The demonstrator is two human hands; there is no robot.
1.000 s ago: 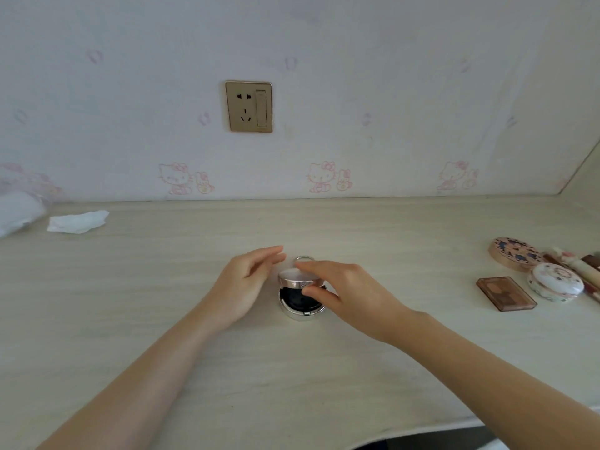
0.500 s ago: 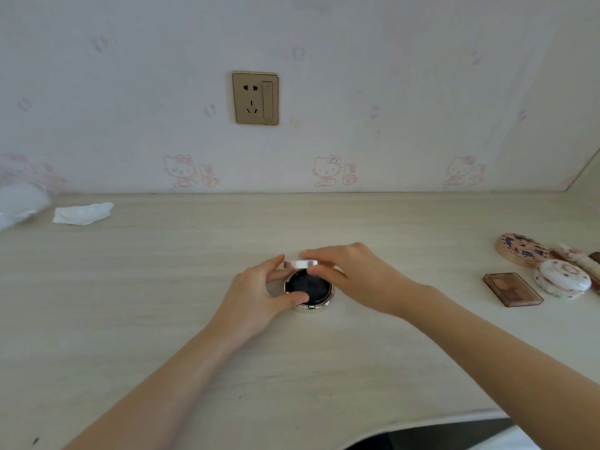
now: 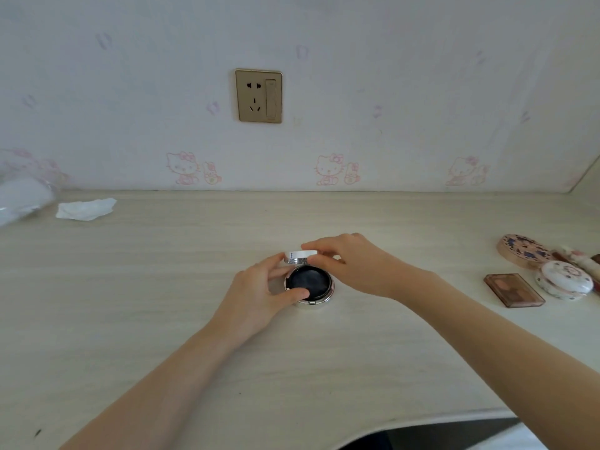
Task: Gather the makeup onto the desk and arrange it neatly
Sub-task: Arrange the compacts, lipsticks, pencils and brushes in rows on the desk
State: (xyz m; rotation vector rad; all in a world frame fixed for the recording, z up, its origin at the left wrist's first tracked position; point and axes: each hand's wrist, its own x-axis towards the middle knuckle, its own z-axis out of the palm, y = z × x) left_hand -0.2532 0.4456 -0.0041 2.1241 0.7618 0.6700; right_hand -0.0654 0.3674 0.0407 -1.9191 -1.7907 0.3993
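Observation:
A round silver cushion compact [image 3: 310,285] lies open in the middle of the pale wooden desk [image 3: 162,319], its black puff facing up. My left hand [image 3: 259,292] grips the compact's base, thumb on the near rim. My right hand [image 3: 352,264] pinches the white hinged lid [image 3: 300,254], which stands raised behind the base. At the desk's right end lie a patterned round compact [image 3: 524,251], a white floral round case [image 3: 563,280], a brown eyeshadow palette [image 3: 513,290] and some tubes [image 3: 579,256].
A crumpled white tissue [image 3: 86,209] and a clear plastic bag [image 3: 22,196] lie at the back left. A gold wall socket [image 3: 258,95] is above the desk. The desk's curved front edge [image 3: 422,423] runs along the lower right.
My left hand has come in from beside the compact to grip its base. My right hand has tilted the lid up and back, baring the black puff.

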